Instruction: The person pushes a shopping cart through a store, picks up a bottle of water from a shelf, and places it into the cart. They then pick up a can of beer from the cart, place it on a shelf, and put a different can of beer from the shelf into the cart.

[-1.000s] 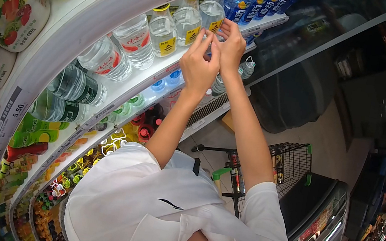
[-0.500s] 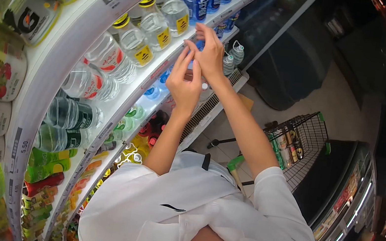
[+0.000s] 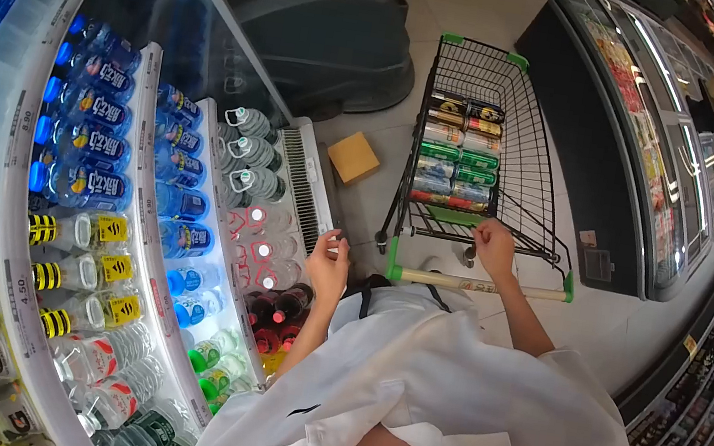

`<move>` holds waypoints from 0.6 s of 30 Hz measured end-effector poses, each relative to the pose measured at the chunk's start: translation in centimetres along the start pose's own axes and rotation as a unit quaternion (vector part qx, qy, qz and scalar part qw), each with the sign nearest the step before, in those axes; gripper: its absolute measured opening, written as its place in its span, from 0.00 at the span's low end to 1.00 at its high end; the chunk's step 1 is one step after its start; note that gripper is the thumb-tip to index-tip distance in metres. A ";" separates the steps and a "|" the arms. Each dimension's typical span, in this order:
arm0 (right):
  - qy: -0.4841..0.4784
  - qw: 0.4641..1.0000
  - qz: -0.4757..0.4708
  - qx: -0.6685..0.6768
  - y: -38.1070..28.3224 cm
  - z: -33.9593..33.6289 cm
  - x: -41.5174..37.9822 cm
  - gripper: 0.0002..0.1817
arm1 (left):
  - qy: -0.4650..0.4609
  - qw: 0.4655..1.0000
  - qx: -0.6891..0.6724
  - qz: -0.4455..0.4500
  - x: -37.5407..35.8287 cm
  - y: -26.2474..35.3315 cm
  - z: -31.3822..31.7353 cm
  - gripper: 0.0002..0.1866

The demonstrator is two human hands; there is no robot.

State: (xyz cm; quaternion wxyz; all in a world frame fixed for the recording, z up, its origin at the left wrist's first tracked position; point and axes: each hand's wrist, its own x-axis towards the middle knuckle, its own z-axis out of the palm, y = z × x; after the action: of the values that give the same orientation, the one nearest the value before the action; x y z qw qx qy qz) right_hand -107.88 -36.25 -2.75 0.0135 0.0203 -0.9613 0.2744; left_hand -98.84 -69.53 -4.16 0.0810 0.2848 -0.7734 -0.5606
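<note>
The right hand (image 3: 494, 246) has its fingers loosely curled with little gap between them and holds nothing visible; it is over the near end of the shopping cart (image 3: 526, 174), and whether its fingertips touch the wire there cannot be told. The left hand (image 3: 329, 263) is half open, fingers bent towards the thumb, nothing seen in it, beside the lower edge of the drinks shelf. Just behind the right hand, under its forearm, runs the cart's pale handle (image 3: 441, 280) with green ends. Ahead of that hand and a little to its left, rows of cans (image 3: 458, 155) lie inside the cart: dark and gold, orange, green, silvery and red. Near the left hand, on its left, are clear bottles with white caps (image 3: 265, 249), and just behind these stand dark bottles with red caps (image 3: 289, 303). A slatted grille (image 3: 301, 180) is ahead of the left hand, and a cardboard box (image 3: 353, 158) sits on the floor past it. Farther left of that hand are large handled bottles (image 3: 249, 152), then blue bottles (image 3: 96, 149) and yellow-labelled bottles (image 3: 105, 269) on upper tiers. Well ahead of both hands is a bulky dark form (image 3: 312, 27); to the right of the right hand, beyond the cart, stands a lit freezer (image 3: 585, 151).
</note>
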 end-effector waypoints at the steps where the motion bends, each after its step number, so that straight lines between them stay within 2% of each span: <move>1: 0.009 0.999 0.052 -0.010 2.4 -1.6 -0.5 0.10 | -0.054 0.998 0.003 0.011 0.6 0.2 0.6 0.15; 3: 0.051 0.987 0.150 0.001 7.2 -4.3 -1.7 0.11 | -0.078 0.991 0.084 0.065 1.4 -1.5 3.5 0.18; 4: 0.064 0.985 0.162 -0.001 9.6 -5.5 -2.3 0.11 | -0.105 0.982 0.146 0.065 1.2 -0.8 4.7 0.23; 5: 0.126 0.977 0.152 -0.076 11.9 -6.7 -3.1 0.12 | -0.158 0.965 0.207 0.020 0.9 0.0 6.0 0.29; 6: 0.186 0.960 0.142 -0.153 13.6 -7.9 -3.7 0.14 | -0.162 0.960 0.224 0.039 0.4 -1.4 8.1 0.32; 7: 0.194 0.956 0.153 -0.156 14.5 -9.3 -4.2 0.14 | -0.164 0.955 0.240 0.059 -0.6 -3.5 10.3 0.35; 8: 0.247 0.930 0.147 -0.231 15.4 -10.5 -4.6 0.16 | -0.194 0.948 0.249 0.037 -1.9 -3.9 11.8 0.37; 9: 0.295 0.895 0.140 -0.305 16.3 -11.9 -5.3 0.19 | -0.201 0.950 0.239 -0.001 -3.2 -1.1 12.0 0.37; 11: 0.273 0.877 0.168 -0.357 20.7 -11.8 -6.7 0.23 | -0.192 0.951 0.243 -0.021 -3.0 -1.9 12.8 0.34; 13: 0.126 0.900 0.289 -0.302 23.0 -11.3 -7.4 0.24 | -0.173 0.945 0.277 0.000 -3.6 -1.4 13.3 0.33; 18: 0.149 0.910 0.287 -0.259 23.4 -14.2 -6.7 0.25 | -0.153 0.916 0.372 0.012 -5.1 0.5 15.9 0.30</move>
State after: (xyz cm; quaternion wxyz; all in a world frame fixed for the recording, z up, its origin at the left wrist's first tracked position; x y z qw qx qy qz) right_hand -102.04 -8.69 -3.28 0.0816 -0.3020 -0.9498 0.0076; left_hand -101.90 -53.65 -8.42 -0.1432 0.1957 -0.9323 -0.2683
